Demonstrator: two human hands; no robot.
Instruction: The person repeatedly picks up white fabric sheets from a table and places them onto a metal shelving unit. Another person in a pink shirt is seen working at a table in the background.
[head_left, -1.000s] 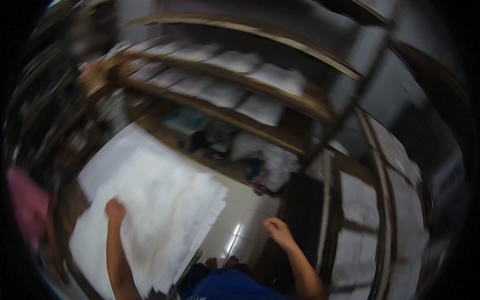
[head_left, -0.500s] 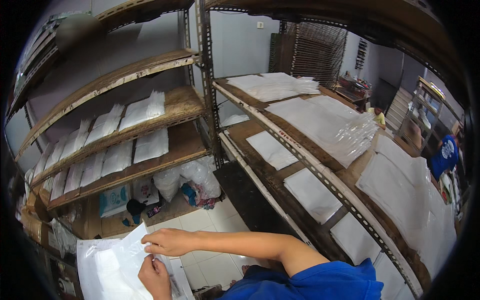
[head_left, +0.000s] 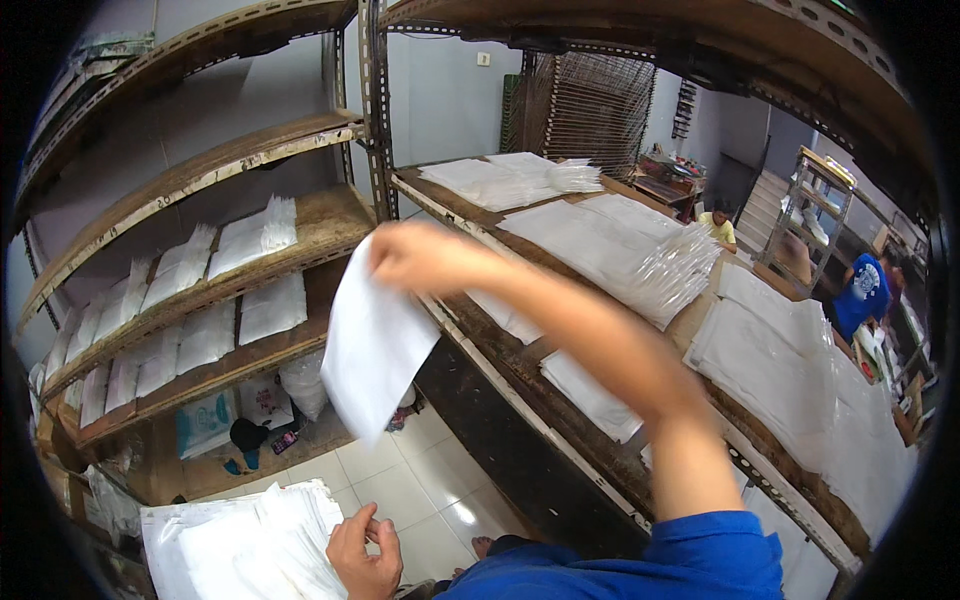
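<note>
A thin white sheet that looks like a flat plastic bag (head_left: 372,345) hangs from my right hand (head_left: 410,257). The hand pinches it by the top corner, beside the upright post, and is smeared by motion. Low in the view, my left hand (head_left: 365,555) holds nothing, its fingers loosely bent with the thumb apart. It hovers at the right side of a pile of similar white bags (head_left: 255,540), whose edges lie uneven.
A wooden shelf rack (head_left: 330,215) on the left carries rows of white bags. To the right, a long shelf (head_left: 470,235) with a perforated metal edge bears fanned stacks (head_left: 620,245). Below are tiled floor (head_left: 400,500) and plastic sacks. Two people (head_left: 862,295) are farther back.
My right hand has lifted one white bag off the pile and swung it up and right toward the post. My left hand has let go and shifted slightly right.
</note>
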